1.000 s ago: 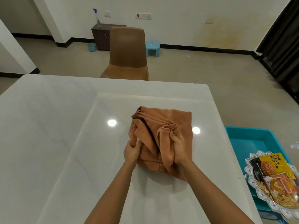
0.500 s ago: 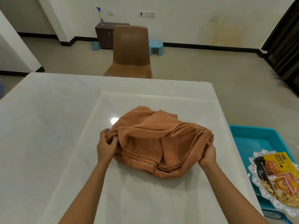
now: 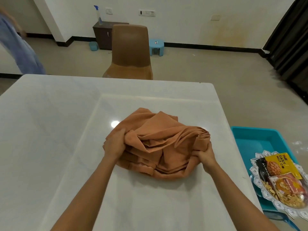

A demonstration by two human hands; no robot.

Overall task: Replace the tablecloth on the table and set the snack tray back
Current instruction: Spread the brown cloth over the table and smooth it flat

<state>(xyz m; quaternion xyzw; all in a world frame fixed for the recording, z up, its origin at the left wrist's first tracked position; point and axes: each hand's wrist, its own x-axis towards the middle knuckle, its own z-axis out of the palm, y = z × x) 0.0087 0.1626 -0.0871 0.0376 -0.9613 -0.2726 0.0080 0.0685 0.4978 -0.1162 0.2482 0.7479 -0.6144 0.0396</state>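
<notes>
Supervisor: Tablecloth first. Where is it?

Operator: Centre of the frame, on the white counter (image 3: 50, 147). The orange-brown tablecloth (image 3: 160, 147) sits in a bunched heap of many layers, and none of it reaches the counter's edges.

Supervisor: And your grips?

Operator: Both are closed on the cloth. My left grip (image 3: 115, 144) has its fingers curled round the folds at the heap's left end. My right grip (image 3: 204, 155) clutches the gathered right end.

Supervisor: What has changed?

Operator: A second ago both grips were close together in the middle of a narrow bundle. I have since drawn them apart, and the heap has widened left and right with them. Over the last half second the spread looks about the same.

Supervisor: Meaning?

Operator: I judge that unfolding has begun and no more. Layers lie stacked along the near edge, so the cloth needs opening out toward the counter's corners before it covers anything.

Supervisor: And the snack tray?

Operator: Lower right of the frame, off the counter. The silver snack tray (image 3: 255, 182) has a scalloped rim, holds an almond packet (image 3: 275, 165) and another snack pack, and rests on a teal bin (image 3: 260, 140). I'd leave it there until the cloth lies flat.
</notes>
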